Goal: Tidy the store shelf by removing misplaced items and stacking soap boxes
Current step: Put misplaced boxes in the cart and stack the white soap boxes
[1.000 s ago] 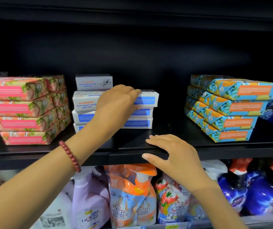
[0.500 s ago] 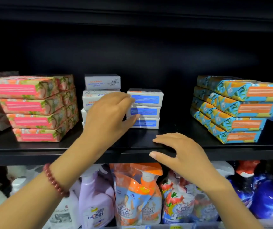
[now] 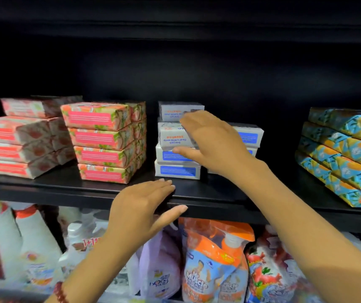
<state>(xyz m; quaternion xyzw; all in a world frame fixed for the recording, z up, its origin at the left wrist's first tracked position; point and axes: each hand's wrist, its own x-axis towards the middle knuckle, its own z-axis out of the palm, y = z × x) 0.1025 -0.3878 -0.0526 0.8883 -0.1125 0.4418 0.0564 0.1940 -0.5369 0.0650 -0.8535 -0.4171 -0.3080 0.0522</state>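
Now right hand (image 3: 213, 145) replaces left hand (image 3: 140, 206).

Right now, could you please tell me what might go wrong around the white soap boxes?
The white stack is uneven, its top box set back; the right hand spread across it could topple boxes. A falling box might hit the left hand resting on the shelf edge.

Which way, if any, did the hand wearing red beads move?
Yes: the left hand dropped from the white cardboard soap boxes to the black shelf edge.
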